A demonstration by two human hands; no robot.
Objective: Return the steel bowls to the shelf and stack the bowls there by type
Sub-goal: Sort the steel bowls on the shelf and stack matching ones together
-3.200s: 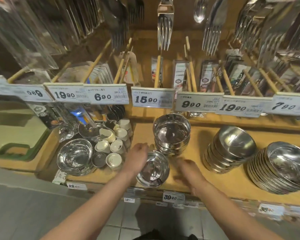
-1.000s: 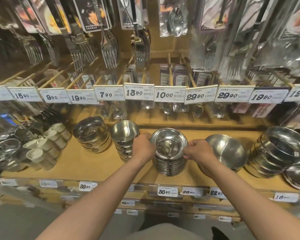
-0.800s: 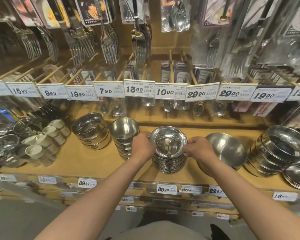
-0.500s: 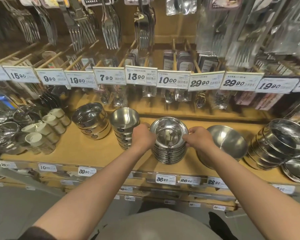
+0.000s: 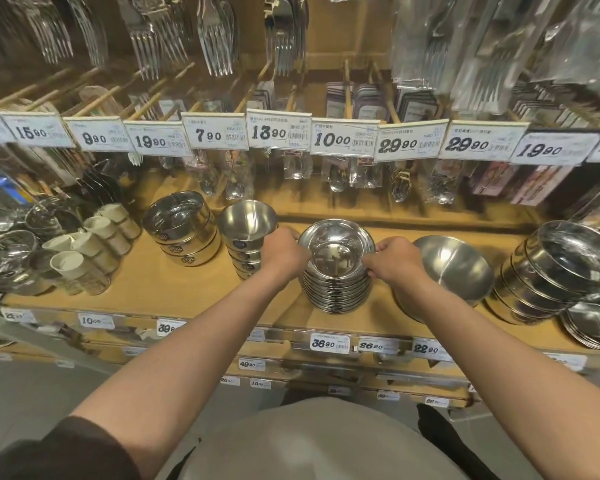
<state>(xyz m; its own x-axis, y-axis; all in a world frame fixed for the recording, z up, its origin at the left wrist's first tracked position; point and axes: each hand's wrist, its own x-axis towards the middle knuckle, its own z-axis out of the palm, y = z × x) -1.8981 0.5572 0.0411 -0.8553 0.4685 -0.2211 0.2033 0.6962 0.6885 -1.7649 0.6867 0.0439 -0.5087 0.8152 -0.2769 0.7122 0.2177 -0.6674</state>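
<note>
My fingers are curled around the rim of the top bowl [image 5: 336, 252] from both sides, so both hands are grasping it as it sits on the stack of shallow steel bowls [image 5: 336, 289] in the middle of the wooden shelf [image 5: 160, 289]; the fingertips themselves are mostly hidden behind my knuckles.

Going from the left as I see it: at the far left edge there are glass bowls [image 5: 6, 258], somewhat blurred, and just beside them a cluster of small white cups [image 5: 84, 244] lying on their sides. Next comes a stack of straight-walled steel containers [image 5: 182, 232] with dark labels on their sides. Just right of that stands a stack of tapered steel cups [image 5: 248, 237], and my left hand [image 5: 283, 256] sits between this stack and the shallow bowls, close against both. The top bowl is nested level on its pile. My right hand [image 5: 394, 263] closes on its right rim.

Right of that hand, a single deep steel bowl [image 5: 451, 268] leans tilted toward me on the shelf. Further right is a leaning stack of wide steel bowls [image 5: 551, 268], and at the edge, flat steel plates [image 5: 593, 323].

Above the shelf runs a row of price tags [image 5: 278, 133], with packaged forks [image 5: 215, 32] hanging higher up.
</note>
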